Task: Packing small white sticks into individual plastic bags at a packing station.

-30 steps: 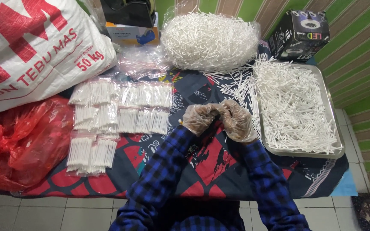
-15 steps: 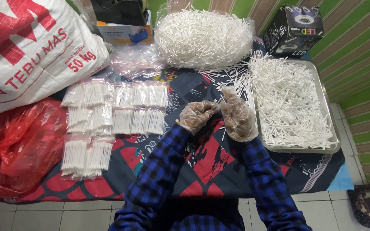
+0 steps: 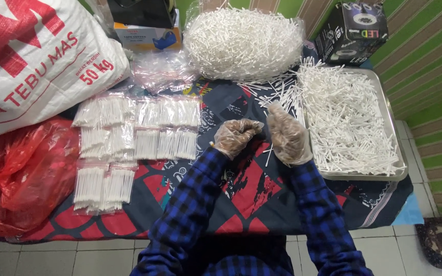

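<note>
Over the patterned cloth [image 3: 241,189], left hand [image 3: 235,136] grip curled shut, contents unclear; right hand [image 3: 287,137] loosely closed beside white sticks [image 3: 349,117].

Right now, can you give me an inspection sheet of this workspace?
Surface: table under a dark patterned cloth with red shapes.
Job's things: loose white sticks in a metal tray; more white sticks heaped in a clear plastic bag; small clear packets of sticks in rows.
Clutter: white woven sack, red plastic bag, black box, empty clear bags.
Grippers: left hand gloved, closed; right hand gloved, curled beside the tray.
Cables: nothing seen.
Surroundings: green striped wall, tiled floor.
</note>
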